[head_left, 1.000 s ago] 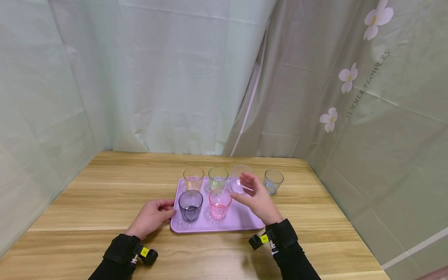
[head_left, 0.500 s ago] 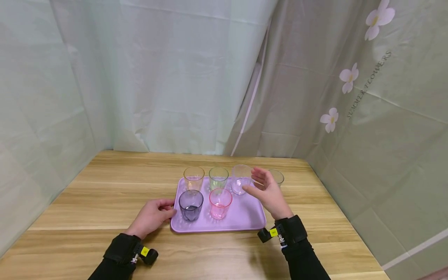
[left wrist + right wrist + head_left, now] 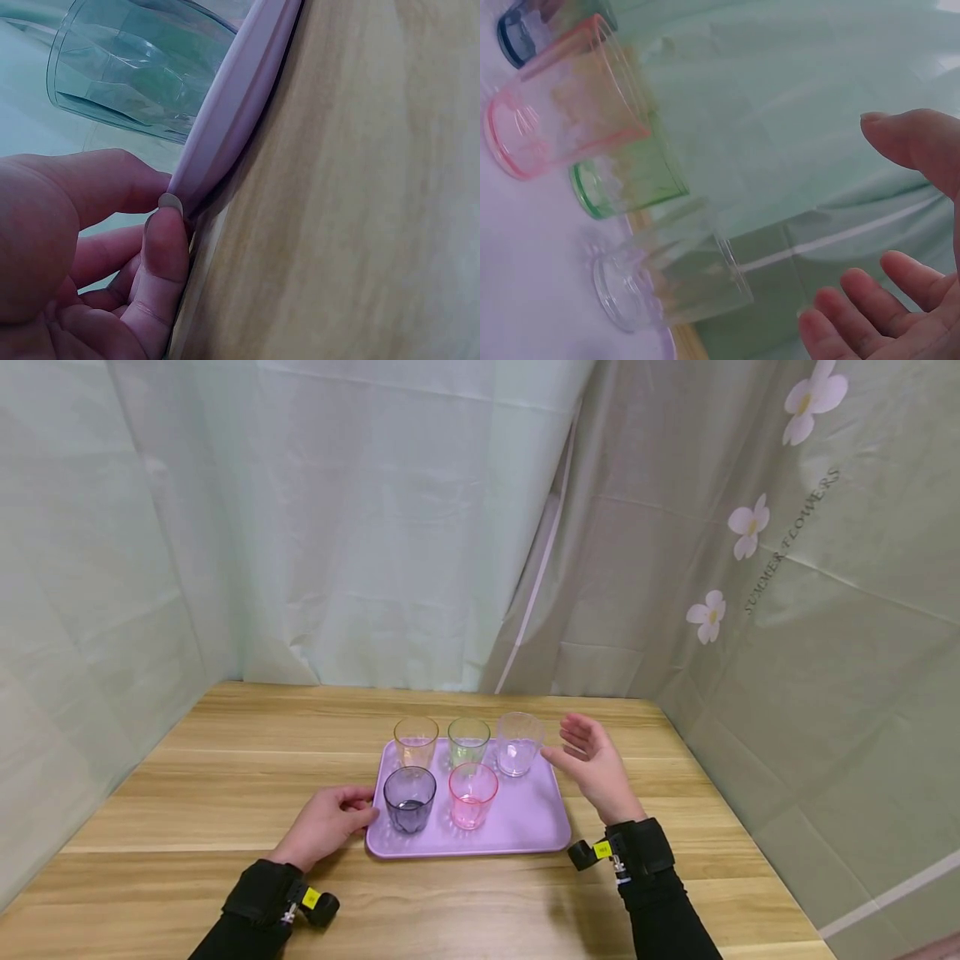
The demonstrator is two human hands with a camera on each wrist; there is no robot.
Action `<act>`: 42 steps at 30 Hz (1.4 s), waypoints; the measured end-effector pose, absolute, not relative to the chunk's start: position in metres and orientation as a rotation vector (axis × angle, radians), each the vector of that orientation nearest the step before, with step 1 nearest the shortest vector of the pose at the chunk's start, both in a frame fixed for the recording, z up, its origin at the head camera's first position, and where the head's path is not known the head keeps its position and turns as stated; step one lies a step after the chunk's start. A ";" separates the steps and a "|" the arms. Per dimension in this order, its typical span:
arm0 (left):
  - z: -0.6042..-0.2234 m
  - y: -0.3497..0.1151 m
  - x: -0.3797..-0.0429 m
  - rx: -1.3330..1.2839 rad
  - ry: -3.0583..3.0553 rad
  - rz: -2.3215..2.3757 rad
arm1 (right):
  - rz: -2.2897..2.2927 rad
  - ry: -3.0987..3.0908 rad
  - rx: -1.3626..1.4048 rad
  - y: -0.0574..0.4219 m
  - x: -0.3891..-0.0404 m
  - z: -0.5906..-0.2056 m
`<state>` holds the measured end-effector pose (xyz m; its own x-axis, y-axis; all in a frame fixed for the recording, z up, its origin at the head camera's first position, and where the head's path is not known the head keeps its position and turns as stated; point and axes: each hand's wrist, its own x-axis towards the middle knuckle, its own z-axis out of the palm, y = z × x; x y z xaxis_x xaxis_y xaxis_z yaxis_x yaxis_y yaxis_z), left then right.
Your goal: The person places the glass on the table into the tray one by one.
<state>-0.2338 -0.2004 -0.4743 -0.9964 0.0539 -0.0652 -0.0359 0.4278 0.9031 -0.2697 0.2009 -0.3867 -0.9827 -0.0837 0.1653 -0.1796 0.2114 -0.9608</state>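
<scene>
A purple tray (image 3: 517,827) lies on the wooden table, and my left hand (image 3: 322,827) pinches its left edge. In the left wrist view, the thumb and index finger meet at the tray's rim (image 3: 232,90). On the tray, a dark grey glass (image 3: 409,802) and a pink glass (image 3: 472,797) make up the front row. Behind them stand an amber glass (image 3: 416,743), a green glass (image 3: 468,742) and a clear glass (image 3: 519,745). Just right of the clear glass, my right hand (image 3: 596,777) hovers with fingers spread and nothing held. A bluish glass is hidden behind it.
The wooden table (image 3: 247,760) reaches back to a pale curtain (image 3: 360,543), which also closes in both sides. Flowers and lettering are printed on the right side. Black wrist cameras (image 3: 318,906) sit on both wrists.
My right hand has moved right, from over the clear glass to beside it, and now covers the bluish glass that showed before. The left hand, tray and other glasses stay put.
</scene>
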 end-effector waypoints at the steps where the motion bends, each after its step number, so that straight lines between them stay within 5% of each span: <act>1: -0.475 -0.201 -0.234 0.019 2.585 1.634 | 1.915 -2.378 0.254 0.203 -0.270 -0.386; 42: -0.476 -0.199 -0.234 0.032 2.589 1.657 | 1.939 -2.269 -0.053 0.268 -0.281 -0.397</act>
